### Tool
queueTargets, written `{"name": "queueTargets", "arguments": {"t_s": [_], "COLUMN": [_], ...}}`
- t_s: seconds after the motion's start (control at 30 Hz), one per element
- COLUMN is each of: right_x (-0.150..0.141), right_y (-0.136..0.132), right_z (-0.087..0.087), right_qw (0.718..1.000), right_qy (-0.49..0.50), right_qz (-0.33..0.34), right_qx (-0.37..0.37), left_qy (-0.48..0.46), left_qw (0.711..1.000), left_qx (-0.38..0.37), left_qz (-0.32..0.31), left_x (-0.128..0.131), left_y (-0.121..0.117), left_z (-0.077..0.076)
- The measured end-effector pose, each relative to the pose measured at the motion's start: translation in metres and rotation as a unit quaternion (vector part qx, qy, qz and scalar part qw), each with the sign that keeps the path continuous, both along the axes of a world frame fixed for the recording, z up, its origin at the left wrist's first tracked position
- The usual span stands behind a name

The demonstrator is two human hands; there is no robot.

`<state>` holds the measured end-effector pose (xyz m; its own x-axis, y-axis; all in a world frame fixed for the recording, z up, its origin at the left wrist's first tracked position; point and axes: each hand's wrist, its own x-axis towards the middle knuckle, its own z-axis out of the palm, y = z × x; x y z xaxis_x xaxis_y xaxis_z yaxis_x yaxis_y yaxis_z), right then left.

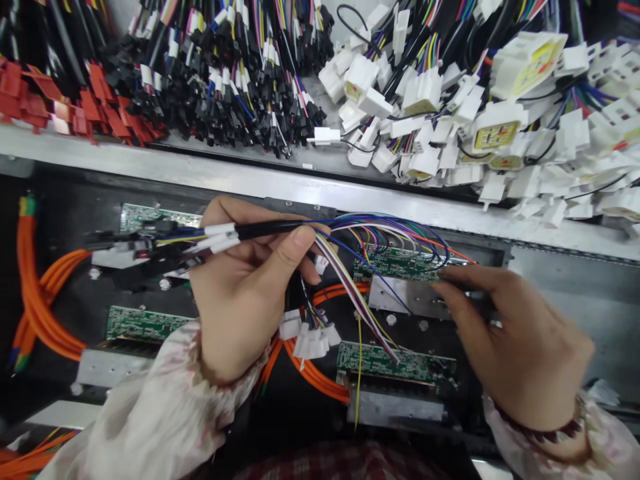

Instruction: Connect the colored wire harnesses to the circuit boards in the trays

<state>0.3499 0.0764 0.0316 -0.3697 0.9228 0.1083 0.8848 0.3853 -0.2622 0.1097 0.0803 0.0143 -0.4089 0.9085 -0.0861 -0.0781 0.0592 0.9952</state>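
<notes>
My left hand (250, 280) is closed around a wire harness (270, 229), thumb and fingers pinching its black sheath where the coloured wires fan out. To its left the harness ends in small black connectors (145, 247) and white sleeves. Several thin wires (395, 223) arch right to a green circuit board (400, 262) on a metal block; white, yellow and dark red wires hang loose. My right hand (515, 340) is at that board's right end, thumb and forefinger pinched on a thin wire whose tip the fingers hide.
Across the back, a metal ledge (250, 175) fronts piles of red connectors (100, 100), black connectors (215, 100) and white connectors (425, 93). Another green board (400, 363) lies nearer me, with more boards at left. Thick orange cables (45, 300) loop between them. White plugs (313, 340) hang below my left hand.
</notes>
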Motion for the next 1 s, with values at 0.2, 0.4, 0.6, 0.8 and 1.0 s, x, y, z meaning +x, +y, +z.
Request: {"name": "queueTargets", "arguments": {"t_s": [0.2,0.4,0.6,0.8,1.0], "right_x": [-0.014,-0.027,-0.028,-0.029,-0.031], "right_y": [-0.002,0.016,0.019,0.018,0.021], "right_z": [0.012,-0.004,-0.023,-0.025,-0.029], "right_qw": [0.996,0.990,0.992,0.992,0.993], "right_qy": [0.046,0.131,0.125,0.120,0.113], "right_qz": [0.072,0.012,-0.008,-0.024,-0.014], "right_qx": [0.001,0.051,0.011,0.024,0.018], "left_qy": [-0.044,-0.049,-0.033,-0.062,-0.030], "left_qw": [0.999,0.997,0.997,0.996,0.998], "left_qx": [0.030,0.061,0.065,0.059,0.039], "left_qz": [0.000,0.013,0.022,0.036,0.038], "left_x": [0.005,0.008,0.008,0.008,0.009], "left_y": [0.006,0.013,0.013,0.013,0.011], "left_z": [-0.006,-0.011,-0.012,-0.017,-0.011]}}
